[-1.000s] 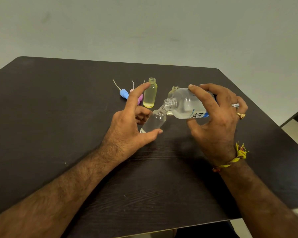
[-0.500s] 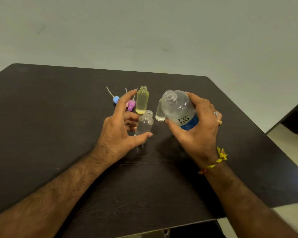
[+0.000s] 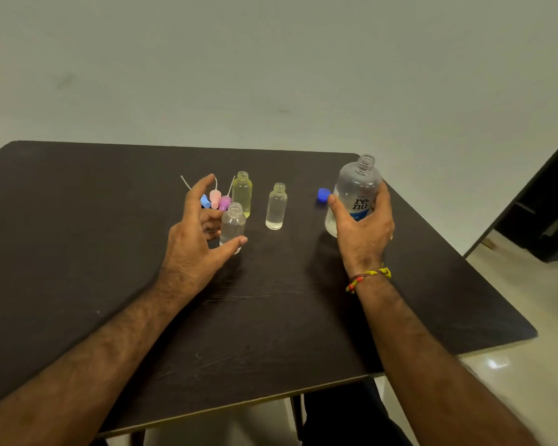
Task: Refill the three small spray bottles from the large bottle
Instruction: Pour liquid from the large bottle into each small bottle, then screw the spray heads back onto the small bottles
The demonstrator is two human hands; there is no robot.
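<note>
Right hand [image 3: 363, 230] grips large bottle [image 3: 355, 194], right of frame; left hand [image 3: 197, 233] open beside near small bottle [image 3: 232, 226]. Next likely: capping.

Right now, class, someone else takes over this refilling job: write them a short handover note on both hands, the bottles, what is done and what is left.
Right hand grips the large bottle, uncapped, at the table's right side; its blue cap lies beside it.
Left hand is open around the near small bottle, which looks filled.
The yellow small bottle stands behind it, level unclear; the middle small bottle holds only a little liquid.
All three are uncapped; their spray tops lie behind the left hand.
Left: fill the middle bottle, check the yellow one, refit the tops.
</note>
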